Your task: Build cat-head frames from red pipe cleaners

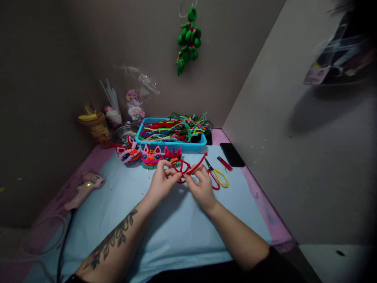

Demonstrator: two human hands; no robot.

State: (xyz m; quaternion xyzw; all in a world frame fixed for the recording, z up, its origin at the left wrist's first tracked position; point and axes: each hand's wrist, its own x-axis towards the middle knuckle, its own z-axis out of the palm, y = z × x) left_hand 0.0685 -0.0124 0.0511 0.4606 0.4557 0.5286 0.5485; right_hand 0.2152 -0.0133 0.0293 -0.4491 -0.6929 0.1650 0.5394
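Note:
My left hand (162,181) and my right hand (201,186) meet over the middle of the light blue mat (165,228), both pinched on a bent red pipe cleaner (188,168). The wire forms loops between my fingers, and one end sticks up to the right. Just behind my hands stand three small pipe-cleaner animal heads (150,155) in pink, red and orange. Scissors with yellow and red handles (218,177) lie to the right of my right hand.
A blue tray (171,146) full of coloured pipe cleaners sits at the back. A pink glue gun (85,188) with its cable lies left. A red lighter (224,163) and a black phone (232,154) lie right. A green ornament (188,39) hangs on the wall.

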